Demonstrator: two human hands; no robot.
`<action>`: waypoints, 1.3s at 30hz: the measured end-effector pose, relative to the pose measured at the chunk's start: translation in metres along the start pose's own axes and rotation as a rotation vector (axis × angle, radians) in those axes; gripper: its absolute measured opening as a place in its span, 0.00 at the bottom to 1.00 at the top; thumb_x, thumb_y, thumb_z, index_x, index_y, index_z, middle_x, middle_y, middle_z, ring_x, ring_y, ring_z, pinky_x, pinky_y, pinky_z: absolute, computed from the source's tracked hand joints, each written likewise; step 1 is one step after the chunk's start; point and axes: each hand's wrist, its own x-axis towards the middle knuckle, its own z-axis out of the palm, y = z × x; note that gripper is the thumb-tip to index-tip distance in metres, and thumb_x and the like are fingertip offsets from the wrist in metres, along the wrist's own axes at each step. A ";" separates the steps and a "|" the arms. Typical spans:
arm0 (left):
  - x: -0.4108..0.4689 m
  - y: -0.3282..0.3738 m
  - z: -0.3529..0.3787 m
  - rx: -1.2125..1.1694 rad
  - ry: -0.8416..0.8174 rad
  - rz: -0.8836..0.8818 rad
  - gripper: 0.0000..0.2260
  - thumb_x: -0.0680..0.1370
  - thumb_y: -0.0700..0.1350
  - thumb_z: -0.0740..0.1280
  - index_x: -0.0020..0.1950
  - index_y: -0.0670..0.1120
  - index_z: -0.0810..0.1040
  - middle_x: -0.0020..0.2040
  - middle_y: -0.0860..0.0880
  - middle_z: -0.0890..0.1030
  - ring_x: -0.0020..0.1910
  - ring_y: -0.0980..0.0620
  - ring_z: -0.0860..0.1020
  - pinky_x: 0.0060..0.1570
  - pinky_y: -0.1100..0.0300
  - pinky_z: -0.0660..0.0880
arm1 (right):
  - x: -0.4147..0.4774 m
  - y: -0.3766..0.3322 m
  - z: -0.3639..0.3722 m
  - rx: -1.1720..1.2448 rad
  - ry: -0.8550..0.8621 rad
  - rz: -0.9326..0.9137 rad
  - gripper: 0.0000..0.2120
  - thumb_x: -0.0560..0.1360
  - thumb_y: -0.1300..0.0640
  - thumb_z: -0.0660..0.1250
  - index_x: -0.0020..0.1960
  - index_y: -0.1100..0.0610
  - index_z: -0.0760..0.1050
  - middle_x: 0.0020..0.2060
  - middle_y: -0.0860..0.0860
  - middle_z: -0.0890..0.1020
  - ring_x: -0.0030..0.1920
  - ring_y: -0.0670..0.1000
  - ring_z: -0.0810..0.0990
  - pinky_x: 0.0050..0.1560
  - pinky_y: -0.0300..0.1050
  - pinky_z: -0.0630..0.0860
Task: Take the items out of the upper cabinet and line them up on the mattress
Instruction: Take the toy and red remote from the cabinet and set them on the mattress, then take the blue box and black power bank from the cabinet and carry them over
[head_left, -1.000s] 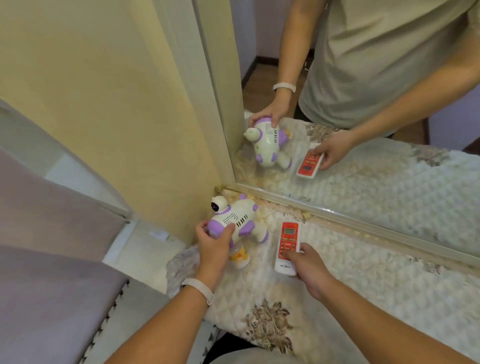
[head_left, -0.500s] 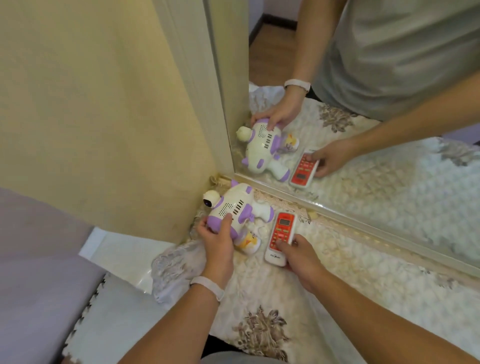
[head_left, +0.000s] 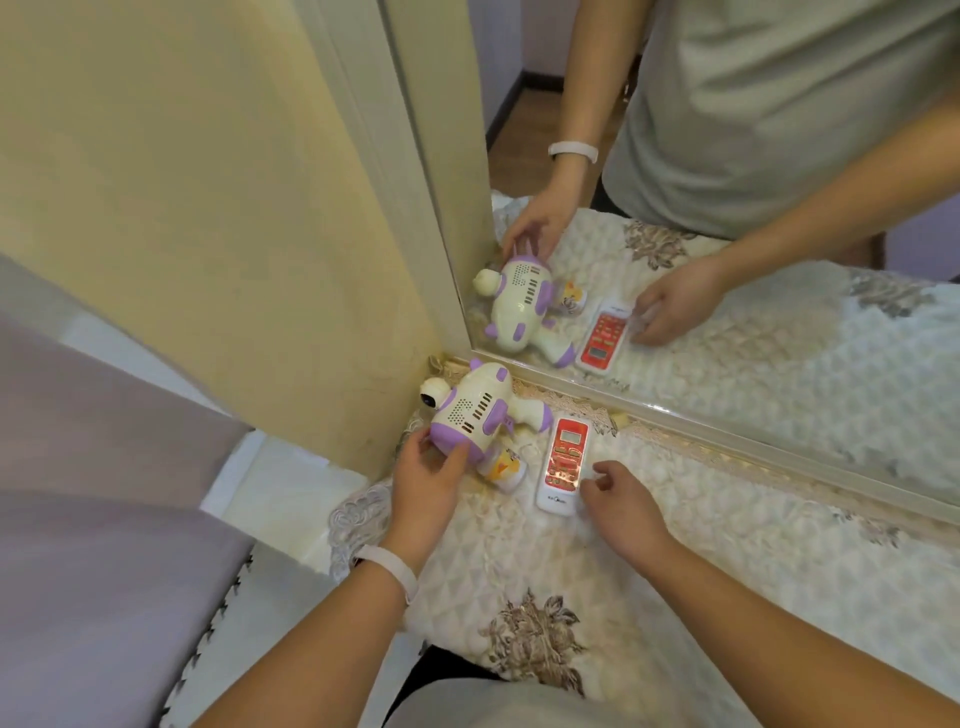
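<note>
The left hand, with a white wristband, grasped the purple rear of the white-and-purple plastic toy gun, which lay on its side at the hand's 12 o'clock in the corner of the cream quilted floral mattress. A small yellow-printed bottle sat under the toy. Just beside the toy at its 3 o'clock, the red-and-white remote control lay flat along the framed mirror, and the right hand, at the remote's 4 o'clock, was relaxed, its loosely bent fingertips touching the remote's lower edge without closing round it.
</note>
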 end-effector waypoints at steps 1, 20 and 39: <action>-0.006 0.002 -0.004 0.038 0.004 0.026 0.12 0.76 0.44 0.71 0.52 0.59 0.74 0.53 0.55 0.81 0.48 0.63 0.81 0.48 0.61 0.76 | -0.005 0.001 -0.002 -0.007 0.000 -0.015 0.20 0.79 0.52 0.62 0.69 0.58 0.70 0.48 0.48 0.78 0.42 0.47 0.78 0.42 0.44 0.73; -0.152 -0.006 -0.175 1.067 0.171 0.418 0.25 0.78 0.60 0.59 0.72 0.51 0.70 0.74 0.48 0.68 0.73 0.45 0.65 0.71 0.47 0.62 | -0.118 -0.104 0.086 -0.731 -0.092 -1.156 0.21 0.74 0.45 0.59 0.58 0.57 0.77 0.53 0.55 0.81 0.52 0.59 0.79 0.47 0.54 0.78; -0.493 -0.187 -0.477 1.201 0.846 0.081 0.20 0.74 0.55 0.65 0.61 0.46 0.79 0.59 0.45 0.80 0.59 0.44 0.76 0.62 0.47 0.71 | -0.478 -0.136 0.375 -0.839 -0.438 -1.936 0.23 0.74 0.42 0.58 0.59 0.55 0.78 0.57 0.52 0.81 0.57 0.56 0.78 0.52 0.50 0.75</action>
